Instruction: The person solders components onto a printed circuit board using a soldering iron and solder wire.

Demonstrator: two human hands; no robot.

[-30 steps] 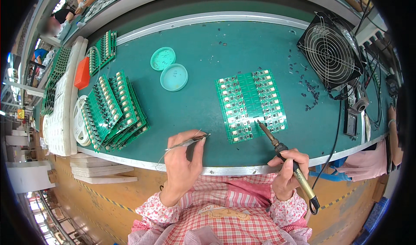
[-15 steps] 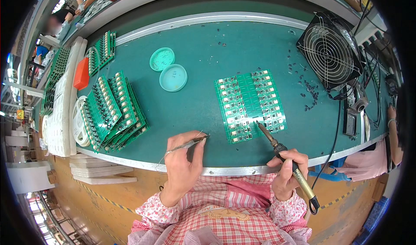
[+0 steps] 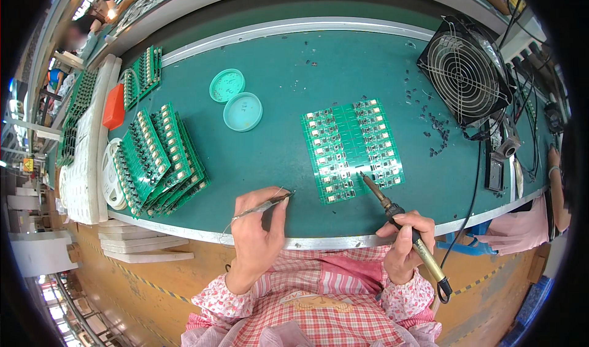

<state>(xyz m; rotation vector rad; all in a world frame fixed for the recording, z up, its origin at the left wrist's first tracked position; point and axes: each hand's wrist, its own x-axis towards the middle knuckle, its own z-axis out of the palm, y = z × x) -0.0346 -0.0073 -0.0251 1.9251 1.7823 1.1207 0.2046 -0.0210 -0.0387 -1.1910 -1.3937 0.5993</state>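
Near edge: your left hand (image 3: pixel 254 230) pinched metal tweezers (image 3: pixel 262 206), their tips clear of the work. Your right hand (image 3: pixel 408 240) gripped a soldering iron (image 3: pixel 392 211), its tip over the near middle of a green circuit board (image 3: pixel 351 140); contact unclear. The board lay flat on the table (image 3: pixel 261 163), right of centre. Components lined both columns; I judged it partway along, finished joints too small to tell. Left: stacked boards (image 3: pixel 162 163), done or waiting unknown. Farther: two round dishes (image 3: pixel 240 121); right, loose black parts (image 3: pixel 437 125) beside a fan (image 3: pixel 460 74).
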